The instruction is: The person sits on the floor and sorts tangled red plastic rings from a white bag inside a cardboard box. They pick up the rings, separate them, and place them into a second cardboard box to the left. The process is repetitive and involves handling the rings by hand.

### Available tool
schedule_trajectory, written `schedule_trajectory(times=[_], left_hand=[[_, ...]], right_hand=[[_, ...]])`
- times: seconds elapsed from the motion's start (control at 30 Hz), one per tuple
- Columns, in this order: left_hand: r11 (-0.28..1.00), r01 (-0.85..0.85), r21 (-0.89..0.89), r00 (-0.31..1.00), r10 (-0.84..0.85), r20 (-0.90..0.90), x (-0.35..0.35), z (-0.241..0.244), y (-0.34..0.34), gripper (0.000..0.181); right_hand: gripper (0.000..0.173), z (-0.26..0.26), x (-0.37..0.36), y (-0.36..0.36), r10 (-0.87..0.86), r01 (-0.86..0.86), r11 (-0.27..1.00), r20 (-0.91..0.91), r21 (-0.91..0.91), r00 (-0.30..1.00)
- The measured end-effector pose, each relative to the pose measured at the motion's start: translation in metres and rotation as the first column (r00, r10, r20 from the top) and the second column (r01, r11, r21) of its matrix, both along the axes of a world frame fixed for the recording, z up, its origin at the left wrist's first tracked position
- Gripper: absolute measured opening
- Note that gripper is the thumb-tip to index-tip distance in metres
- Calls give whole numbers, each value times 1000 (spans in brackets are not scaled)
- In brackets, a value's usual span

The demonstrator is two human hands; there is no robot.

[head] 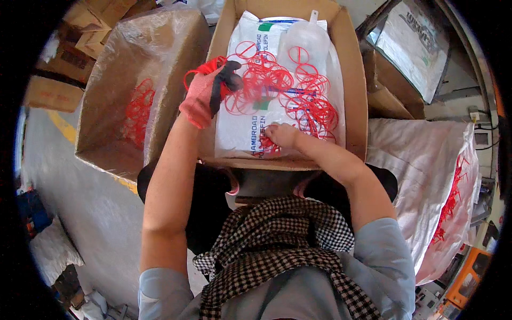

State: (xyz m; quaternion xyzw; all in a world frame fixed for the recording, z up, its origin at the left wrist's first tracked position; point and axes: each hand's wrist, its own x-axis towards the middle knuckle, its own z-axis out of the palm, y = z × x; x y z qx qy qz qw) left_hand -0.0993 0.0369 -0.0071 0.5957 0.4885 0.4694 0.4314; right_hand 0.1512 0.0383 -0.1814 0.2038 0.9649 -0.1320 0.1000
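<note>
My left hand (pixel 214 86), in a pink glove with dark fingers, is closed around a bunch of red plastic rings (pixel 206 69) at the left side of a cardboard box (pixel 356 88). Bare and low over the box's near part, my right hand (pixel 282 135) has its fingers bent at a few small red pieces (pixel 269 147); its exact hold is hard to tell. Many thin red rings (pixel 320 112), some with a bar across, lie loosely on white printed plastic sacks (pixel 236 138) in the box. A translucent plastic scoop or container (pixel 306 40) rests at the far end.
On the left stands a plastic-lined carton (pixel 96 120) with a heap of red rings (pixel 140 112) inside. A large white woven sack (pixel 404 152) holding red plastic pieces (pixel 450 200) is at the right. More cartons (pixel 54 94) are at the far left.
</note>
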Motion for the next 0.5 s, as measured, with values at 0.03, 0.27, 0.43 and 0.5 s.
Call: schedule_trajectory(times=[0.03,0.27,0.43,0.5], left_hand=[[1000,-7,-19,996,5,-85,-2,-1,0,25],[938,-284,-199,956,293,15,-6,-9,7,25],[991,96,98,995,-95,-15,16,-20,0,29],[941,187,-283,977,-147,157,28,1,-10,30]], right_hand=[[20,-4,0,0,58,-58,998,-8,24,998],[24,102,-18,23,-530,388,690,-62,-611,846],[28,197,-13,18,-828,115,409,-315,-905,464],[25,205,-9,23,-842,117,376,-286,-919,457]])
